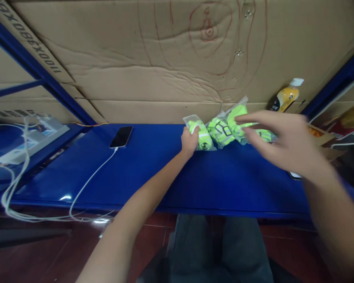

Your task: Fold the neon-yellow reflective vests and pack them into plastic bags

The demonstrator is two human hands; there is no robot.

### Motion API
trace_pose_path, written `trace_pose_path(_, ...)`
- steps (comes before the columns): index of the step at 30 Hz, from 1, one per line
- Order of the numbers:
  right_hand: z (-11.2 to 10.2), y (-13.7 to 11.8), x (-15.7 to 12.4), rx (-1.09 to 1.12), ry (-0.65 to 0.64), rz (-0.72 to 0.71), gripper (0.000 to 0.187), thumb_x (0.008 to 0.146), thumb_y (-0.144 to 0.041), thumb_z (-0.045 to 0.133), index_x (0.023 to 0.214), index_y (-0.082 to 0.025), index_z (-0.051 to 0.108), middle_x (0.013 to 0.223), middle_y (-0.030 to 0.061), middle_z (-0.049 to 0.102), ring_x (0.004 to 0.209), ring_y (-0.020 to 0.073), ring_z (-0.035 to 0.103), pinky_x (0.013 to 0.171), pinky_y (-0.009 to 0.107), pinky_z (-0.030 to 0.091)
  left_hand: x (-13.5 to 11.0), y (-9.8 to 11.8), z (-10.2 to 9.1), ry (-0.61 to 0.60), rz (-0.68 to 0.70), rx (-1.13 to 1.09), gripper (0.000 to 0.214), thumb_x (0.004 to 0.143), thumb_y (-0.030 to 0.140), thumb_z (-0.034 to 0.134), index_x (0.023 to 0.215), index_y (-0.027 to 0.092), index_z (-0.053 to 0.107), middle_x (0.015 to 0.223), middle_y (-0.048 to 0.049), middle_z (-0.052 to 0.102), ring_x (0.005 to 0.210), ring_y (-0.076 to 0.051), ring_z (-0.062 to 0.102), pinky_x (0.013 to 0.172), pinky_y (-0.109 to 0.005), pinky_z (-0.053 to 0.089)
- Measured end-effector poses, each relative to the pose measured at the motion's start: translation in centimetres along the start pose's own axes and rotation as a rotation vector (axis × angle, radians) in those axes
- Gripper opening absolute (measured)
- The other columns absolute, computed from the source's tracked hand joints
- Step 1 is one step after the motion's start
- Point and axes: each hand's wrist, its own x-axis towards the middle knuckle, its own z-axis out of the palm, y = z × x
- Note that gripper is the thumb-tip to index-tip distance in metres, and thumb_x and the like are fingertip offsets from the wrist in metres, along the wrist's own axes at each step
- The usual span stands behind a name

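Note:
Several clear plastic bags with folded neon-green fabric in them, which looks like reflective vests, lie in a row at the back of a blue shelf. My left hand (190,140) is closed around the left end of the leftmost bag (204,138). Against that bag rests a second bag (222,130) with grey stripes and a dark square outline. A third bag (237,118) leans up behind it. My right hand (283,135), smeared by motion, hovers in front of the right-hand bags with thumb and fingers apart and nothing between them. It partly hides a further green bag (265,135).
A phone (122,136) on a white cable lies left on the blue shelf (153,157). Farther left sits a power strip (32,139) with tangled cables. A yellow-labelled bottle (286,96) stands at the back right. Cardboard (120,86) walls the back.

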Motion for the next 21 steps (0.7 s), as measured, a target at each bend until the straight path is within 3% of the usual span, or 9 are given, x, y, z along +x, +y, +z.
trace_pose_path(3,5.4,3.0,1.6,-0.280,-0.290,-0.009,0.043,0.103,-0.021,0.056,0.141,-0.004,0.068,0.140,0.0258,0.068,0.132,0.0367,0.064,0.114,0.047,0.049,-0.1,0.8,0.1,0.058,0.113,0.174,0.059,0.089,0.033,0.078,0.139,0.007,0.059,0.159,-0.0324,0.052,0.162,-0.043,0.034,0.133,-0.059,0.024)
trace_pose_path(5,9.0,4.6,1.9,-0.516,-0.400,0.042,0.053,0.103,-0.021,0.055,0.148,0.006,0.060,0.142,0.0348,0.063,0.139,0.0439,0.055,0.116,0.052,0.043,-0.1,1.4,-0.5,0.075,0.270,0.404,0.070,0.092,0.029,0.072,0.153,0.004,0.050,0.170,-0.0331,0.037,0.166,-0.044,0.023,0.133,-0.062,0.019)
trace_pose_path(7,11.5,5.2,1.8,-0.632,-0.382,0.058,0.056,0.104,-0.021,0.050,0.153,0.006,0.054,0.136,0.0341,0.065,0.134,0.0445,0.056,0.113,0.051,0.041,-0.3,2.0,-1.2,0.036,0.445,0.687,0.064,0.098,0.030,0.062,0.157,0.007,0.051,0.171,-0.0283,0.039,0.164,-0.045,0.027,0.131,-0.063,0.025)
trace_pose_path(10,13.1,4.7,1.5,-0.685,-0.343,0.086,0.066,0.098,-0.014,0.054,0.160,0.006,0.044,0.128,0.0316,0.069,0.122,0.0419,0.060,0.106,0.048,0.040,-0.7,2.4,-2.0,-0.090,0.614,0.966,0.054,0.107,0.040,0.049,0.155,0.016,0.059,0.168,-0.0203,0.048,0.161,-0.045,0.032,0.130,-0.063,0.030)
trace_pose_path(13,13.6,3.8,1.5,-0.624,-0.271,0.176,0.066,0.099,-0.013,0.052,0.161,0.004,0.043,0.128,0.0309,0.069,0.117,0.0401,0.061,0.104,0.048,0.039,-0.9,2.3,-2.3,-0.287,0.694,1.119,0.055,0.110,0.045,0.042,0.156,0.019,0.060,0.165,-0.0178,0.052,0.158,-0.042,0.039,0.130,-0.062,0.031)
trace_pose_path(16,14.3,3.2,1.7,-0.467,-0.165,0.300,0.052,0.105,-0.021,0.046,0.154,-0.003,0.055,0.132,0.0261,0.071,0.118,0.0398,0.061,0.106,0.049,0.040,-0.1,2.1,-2.8,-0.441,0.723,1.176,0.054,0.109,0.036,0.040,0.156,0.017,0.059,0.162,-0.0182,0.054,0.153,-0.036,0.046,0.129,-0.057,0.035)
trace_pose_path(21,15.8,2.4,2.4,-0.149,-0.024,0.491,0.045,0.108,-0.030,0.049,0.147,-0.010,0.061,0.130,0.0189,0.074,0.118,0.0352,0.067,0.100,0.043,0.049,0.4,2.5,-4.1,-0.411,0.779,1.211,0.056,0.107,0.033,0.038,0.156,0.015,0.058,0.160,-0.0199,0.056,0.150,-0.037,0.049,0.127,-0.059,0.035)
